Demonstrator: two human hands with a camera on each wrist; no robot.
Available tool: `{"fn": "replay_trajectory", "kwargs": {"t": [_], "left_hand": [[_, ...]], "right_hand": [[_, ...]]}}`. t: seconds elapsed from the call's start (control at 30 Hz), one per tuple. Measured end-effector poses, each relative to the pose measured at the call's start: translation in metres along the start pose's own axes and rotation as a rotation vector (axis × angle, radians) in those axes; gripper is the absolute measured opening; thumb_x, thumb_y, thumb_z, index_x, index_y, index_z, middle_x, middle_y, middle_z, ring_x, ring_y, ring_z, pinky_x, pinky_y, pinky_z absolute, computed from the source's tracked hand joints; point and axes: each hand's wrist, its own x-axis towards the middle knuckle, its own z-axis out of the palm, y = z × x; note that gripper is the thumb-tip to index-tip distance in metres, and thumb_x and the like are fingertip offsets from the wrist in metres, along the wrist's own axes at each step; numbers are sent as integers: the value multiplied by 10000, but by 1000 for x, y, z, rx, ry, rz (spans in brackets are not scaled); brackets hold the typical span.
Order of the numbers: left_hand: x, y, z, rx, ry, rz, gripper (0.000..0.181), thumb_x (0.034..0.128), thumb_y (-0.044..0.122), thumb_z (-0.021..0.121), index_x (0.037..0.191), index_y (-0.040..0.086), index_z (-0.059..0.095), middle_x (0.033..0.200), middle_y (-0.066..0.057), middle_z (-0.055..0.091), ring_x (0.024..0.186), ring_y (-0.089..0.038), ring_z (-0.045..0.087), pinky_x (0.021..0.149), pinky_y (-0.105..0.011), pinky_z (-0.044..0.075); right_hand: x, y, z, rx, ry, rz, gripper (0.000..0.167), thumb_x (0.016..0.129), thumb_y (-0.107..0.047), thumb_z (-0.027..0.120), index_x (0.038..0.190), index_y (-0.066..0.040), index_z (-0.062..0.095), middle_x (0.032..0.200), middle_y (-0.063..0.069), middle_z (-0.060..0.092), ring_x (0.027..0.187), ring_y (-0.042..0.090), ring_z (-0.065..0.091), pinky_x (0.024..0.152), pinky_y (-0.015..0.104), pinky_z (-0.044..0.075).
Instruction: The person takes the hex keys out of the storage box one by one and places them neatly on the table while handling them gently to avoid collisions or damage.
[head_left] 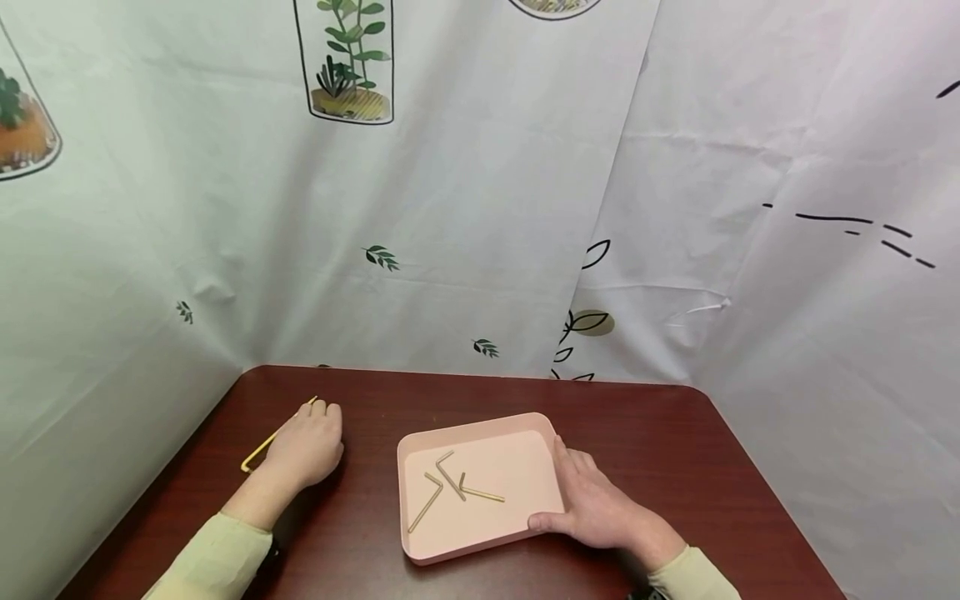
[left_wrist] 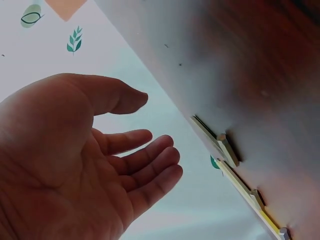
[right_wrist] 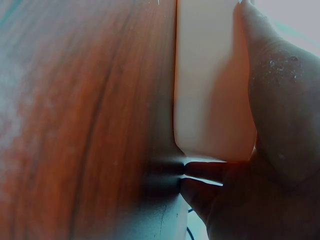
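Note:
A shallow pink tray (head_left: 517,467) stands on the table, holding three L-shaped hex keys (head_left: 426,507) of brass and grey tone. My right hand (head_left: 600,504) grips the tray's right end, thumb at the front corner and fingers along the side; the right wrist view shows the hand against the tray wall (right_wrist: 212,75). My left hand (head_left: 307,442) is over the table's left part, beside a yellow hex key (head_left: 258,450) that it partly hides. In the left wrist view the left hand (left_wrist: 110,155) holds nothing, its fingers loosely bent, with several hex keys (left_wrist: 229,149) lying on the tabletop beyond.
The dark reddish wooden table (head_left: 360,517) has rounded far corners. White fabric printed with plants (head_left: 465,208) hangs behind the table and at both sides.

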Motion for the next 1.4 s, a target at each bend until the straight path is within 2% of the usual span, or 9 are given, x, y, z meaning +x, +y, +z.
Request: {"fn": "replay_trajectory", "kwargs": {"t": [0.1,0.17,0.3,0.4,0.67,0.93,1.4], "left_hand": [[1,2,-1,-7,13,21,275,930,44,742,1078,-106,566,1036,-267,572,1118,-510,617,1070,-613,508],[2,4,-1,-7,30,34,264,923,39,747,1061,-91,564,1012,-250,562,1077,-493,613,1039,-604,516],[2,7,-1,8,70,59,238,904,48,749,987,-47,548,924,-190,511,890,-409,545,840,-556,537],[1,10,1,17,101,71,249,880,72,758,957,-30,544,904,-179,501,843,-386,513,765,-541,529],[5,16,3,-19,150,112,294,854,137,784,965,-1,550,931,-147,490,882,-365,490,780,-526,516],[8,23,-4,-72,156,154,278,876,173,743,1024,9,573,928,-91,450,893,-314,441,778,-475,467],[12,32,-6,-105,199,209,296,870,164,735,1084,-2,617,950,-74,474,912,-308,472,807,-466,472]], "right_hand": [[1,0,-1,5,4,-13,1365,886,-720,827,1699,139,145,1686,332,387,1491,525,432,1173,664,421],[1,0,-1,4,4,-14,1364,888,-725,822,1697,142,147,1693,334,377,1494,526,430,1172,664,421],[2,0,-1,8,7,-18,1364,889,-728,818,1695,145,149,1693,335,379,1488,529,435,1173,666,418],[1,0,0,8,10,-23,1363,888,-730,817,1690,152,155,1681,342,391,1476,533,445,1170,670,417],[-2,0,0,4,4,-11,1362,891,-721,820,1693,151,148,1682,339,391,1491,519,439,1171,659,424],[0,0,0,-5,1,-12,1354,898,-723,811,1682,168,159,1689,354,373,1496,529,433,1177,659,421],[0,2,1,-6,-5,-20,1355,905,-730,798,1663,198,165,1682,371,372,1492,552,428,1176,672,413]]}}
